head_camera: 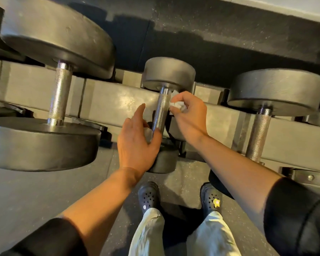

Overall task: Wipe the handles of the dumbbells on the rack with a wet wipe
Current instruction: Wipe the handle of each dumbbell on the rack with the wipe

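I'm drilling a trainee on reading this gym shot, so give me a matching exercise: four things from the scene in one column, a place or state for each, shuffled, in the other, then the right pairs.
Things
1. wet wipe
2. left hand
3. largest dumbbell
4. yellow star charm

Places or states
A. on the shoe at the right of the view
B. pinched in the right hand beside the middle dumbbell's handle
C. leftmost on the rack
D. open, at the near end of the middle handle

Pairs: 1-B, 2-D, 3-C, 4-A
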### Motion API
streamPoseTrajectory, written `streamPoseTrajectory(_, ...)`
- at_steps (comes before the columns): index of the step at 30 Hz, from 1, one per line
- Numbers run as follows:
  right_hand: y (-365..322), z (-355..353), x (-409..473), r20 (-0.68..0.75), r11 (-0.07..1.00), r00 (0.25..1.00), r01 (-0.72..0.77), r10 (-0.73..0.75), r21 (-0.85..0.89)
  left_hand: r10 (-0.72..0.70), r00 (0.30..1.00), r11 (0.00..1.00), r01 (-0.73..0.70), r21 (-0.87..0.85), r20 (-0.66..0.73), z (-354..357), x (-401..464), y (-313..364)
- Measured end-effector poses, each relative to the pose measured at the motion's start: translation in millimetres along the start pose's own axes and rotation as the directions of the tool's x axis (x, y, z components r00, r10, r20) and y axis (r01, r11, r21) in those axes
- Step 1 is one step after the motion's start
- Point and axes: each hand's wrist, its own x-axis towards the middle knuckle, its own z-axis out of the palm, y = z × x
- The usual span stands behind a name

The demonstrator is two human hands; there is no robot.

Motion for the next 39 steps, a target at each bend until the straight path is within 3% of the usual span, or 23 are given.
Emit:
streamPoseTrajectory(3,-1.4,0.6,-1.5,0.003,1.000,1.000,0.009,-0.009,-0.008,-0.016,1.000,1.000,0.016,-0.019,0.010,-0.7,0.0,0.7)
streamPoseTrajectory(14,17.6,-4.2,-53.3,0.238,0.998,0.970,-0.046,0.055,-0.043,-0.051,0.998,0.998,0.052,-0.037,0.025,-1.5,-1.4,0.1)
streamPoseTrajectory(17,12.1,-8.9,-47.7,0.158,0.997,0.987,-0.030,0.041,-0.070,-0.052,0.998,0.998,0.053,-0.033,0.029,-1.5,-2.5,1.6)
streamPoseTrajectory(20,-6.5,-15.2,-31.5,-0.049,0.997,0.997,0.067,-0.065,0.030,-0.066,0.997,0.997,0.067,-0.044,0.033,-1.7,-2.7,3.0)
streamPoseTrajectory(22,-15.6,-12.9,-17.9,-0.096,0.995,0.993,0.073,-0.066,0.070,-0.073,0.997,0.996,0.075,-0.053,0.031,-1.6,-2.7,3.0)
streamPoseTrajectory(25,-16.1,-2.0,-11.4,-0.060,0.998,0.998,0.039,-0.037,0.040,-0.066,0.998,0.996,0.067,-0.050,0.024,-1.5,-2.7,2.3)
streamPoseTrajectory(29,-4.6,6.2,-26.5,-0.079,0.959,0.966,0.228,-0.244,-0.169,-0.053,0.998,0.998,0.054,-0.042,0.021,-0.6,-2.3,0.1)
streamPoseTrajectory(31,-0.9,6.3,-31.3,-0.060,0.936,0.960,0.250,-0.272,-0.247,-0.047,0.999,0.998,0.048,-0.032,0.019,-0.5,-2.1,0.3)
streamPoseTrajectory(35,2.9,6.0,-42.7,0.000,0.947,0.972,0.230,-0.236,-0.224,-0.042,0.999,0.999,0.043,-0.021,0.010,-0.7,-1.8,0.9)
streamPoseTrajectory(39,2.2,4.2,-56.3,0.091,0.984,0.992,0.099,-0.086,-0.148,-0.031,0.999,0.999,0.032,-0.041,0.010,-0.9,-2.0,0.6)
